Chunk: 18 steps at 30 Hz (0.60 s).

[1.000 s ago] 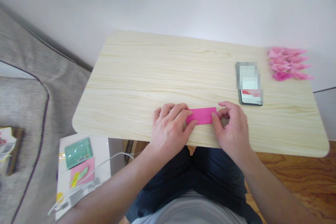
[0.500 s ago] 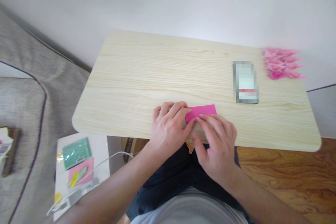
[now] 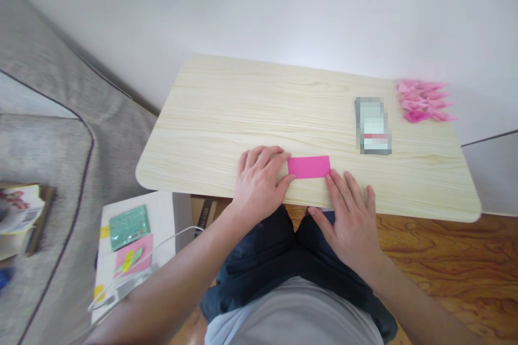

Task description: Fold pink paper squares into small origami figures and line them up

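A bright pink paper (image 3: 309, 167), now a flat folded rectangle, lies near the front edge of the pale wood-grain table (image 3: 243, 102). At its left end is my left hand (image 3: 259, 180), index fingertip by the upper corner and thumb by the lower one, pinning it between them. My right hand (image 3: 352, 218) is open, its fingers stretched out and spread. Its index fingertip touches the paper's lower right corner, and the thumb hangs at the table edge.
A blurred-out phone-like object (image 3: 373, 126) lies right of the paper. Several folded pink paper pieces (image 3: 424, 99) sit at the far right corner. On a low white stand (image 3: 162, 210) to the left are a green packet (image 3: 129, 227), pink sheets (image 3: 143, 261) and a white cable (image 3: 174, 236).
My right hand has moved right along the paper's lower edge, and its fingers have spread. More of the paper shows. My left hand stays at its left end. The view has shifted slightly.
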Motion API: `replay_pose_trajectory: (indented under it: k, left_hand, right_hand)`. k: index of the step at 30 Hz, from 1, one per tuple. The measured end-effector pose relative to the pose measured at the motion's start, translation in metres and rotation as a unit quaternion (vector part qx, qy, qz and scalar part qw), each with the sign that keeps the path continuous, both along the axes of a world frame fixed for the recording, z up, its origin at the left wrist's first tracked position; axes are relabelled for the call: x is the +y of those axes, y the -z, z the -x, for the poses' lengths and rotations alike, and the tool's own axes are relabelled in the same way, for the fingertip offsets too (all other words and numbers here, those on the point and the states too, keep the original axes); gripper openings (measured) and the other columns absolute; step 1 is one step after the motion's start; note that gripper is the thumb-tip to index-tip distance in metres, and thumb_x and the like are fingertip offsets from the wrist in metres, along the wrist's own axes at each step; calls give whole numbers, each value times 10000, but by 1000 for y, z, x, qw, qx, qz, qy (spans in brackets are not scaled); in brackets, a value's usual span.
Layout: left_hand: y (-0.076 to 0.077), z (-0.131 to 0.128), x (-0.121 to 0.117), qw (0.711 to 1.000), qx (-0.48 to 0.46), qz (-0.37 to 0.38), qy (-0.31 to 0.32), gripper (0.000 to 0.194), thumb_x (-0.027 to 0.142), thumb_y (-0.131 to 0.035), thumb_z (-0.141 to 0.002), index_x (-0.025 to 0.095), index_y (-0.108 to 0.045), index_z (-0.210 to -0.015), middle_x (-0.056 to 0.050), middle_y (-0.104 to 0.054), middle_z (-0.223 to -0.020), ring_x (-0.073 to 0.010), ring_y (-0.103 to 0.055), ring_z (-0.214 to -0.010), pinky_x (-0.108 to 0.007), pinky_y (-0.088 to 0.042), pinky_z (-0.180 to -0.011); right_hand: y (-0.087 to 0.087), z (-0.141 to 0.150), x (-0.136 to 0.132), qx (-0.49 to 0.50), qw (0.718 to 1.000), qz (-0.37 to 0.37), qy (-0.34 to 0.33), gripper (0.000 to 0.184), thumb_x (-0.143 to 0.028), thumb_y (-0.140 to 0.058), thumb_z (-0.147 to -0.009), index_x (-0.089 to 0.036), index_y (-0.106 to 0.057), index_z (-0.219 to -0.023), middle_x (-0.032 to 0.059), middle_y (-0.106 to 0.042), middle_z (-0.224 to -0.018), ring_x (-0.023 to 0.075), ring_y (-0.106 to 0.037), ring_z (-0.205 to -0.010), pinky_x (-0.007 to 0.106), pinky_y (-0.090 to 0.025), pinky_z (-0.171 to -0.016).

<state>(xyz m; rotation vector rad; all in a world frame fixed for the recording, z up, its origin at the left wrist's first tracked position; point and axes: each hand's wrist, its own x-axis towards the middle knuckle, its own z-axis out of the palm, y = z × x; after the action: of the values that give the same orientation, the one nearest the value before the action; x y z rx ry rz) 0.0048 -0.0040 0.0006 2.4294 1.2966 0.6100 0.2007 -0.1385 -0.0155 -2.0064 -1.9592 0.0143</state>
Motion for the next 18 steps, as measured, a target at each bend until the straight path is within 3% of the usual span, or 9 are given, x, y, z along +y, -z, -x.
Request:
replay_pose_trajectory:
  k: [3, 6, 10, 13, 18]
  left_hand:
    - [0, -1, 0, 1000, 0, -6, -9, 493, 357, -671, -945, 247, -616, -1422, -80, -614, -1486, -320, -474, -1417, -510, -326, -1218]
    - [0, -3, -2, 1000, -2, -9, -10, 425, 350, -653, -951, 257, -654, -1366, -72, -624, -1470, -317, -487, -1410, -512, -331, -1217]
    - [0, -7, -4, 1000, -7, -18, -21, 368, 344, -675, -936, 273, -683, -1296, -48, -653, -1429, -298, -511, -1388, -497, -339, -1216]
    - [0, -10, -6, 999, -12, -24, -28, 410, 381, -714, -908, 268, -673, -1301, -47, -664, -1408, -299, -525, -1373, -497, -343, -1212]
    - [0, -12, -7, 999, -27, -28, -25, 417, 378, -768, -858, 270, -677, -1251, -47, -681, -1365, -298, -554, -1330, -496, -362, -1184]
  right_hand:
    - [-2, -5, 3, 8, 1000, -14, 1, 675, -487, -612, -1000, -273, -397, -1604, 131, -528, -1596, 411, -377, -1534, 701, -197, -1227]
    - [-4, -11, 12, 18, 999, -32, -6, 593, -463, -614, -1005, -268, -474, -1547, 112, -575, -1552, 393, -414, -1501, 659, -228, -1227]
    - [-3, -25, 34, 44, 997, -63, -30, 462, -430, -653, -979, -226, -610, -1392, 126, -655, -1422, 352, -541, -1353, 551, -394, -1145]
    - [-4, -34, 53, 58, 995, -76, -12, 326, -374, -680, -947, -220, -675, -1234, 121, -706, -1255, 337, -602, -1205, 526, -474, -1051]
    - [-13, -35, 82, 75, 995, -46, -46, 629, -224, -677, -871, -202, -529, -1483, 152, -637, -1343, 351, -587, -1226, 527, -519, -995]
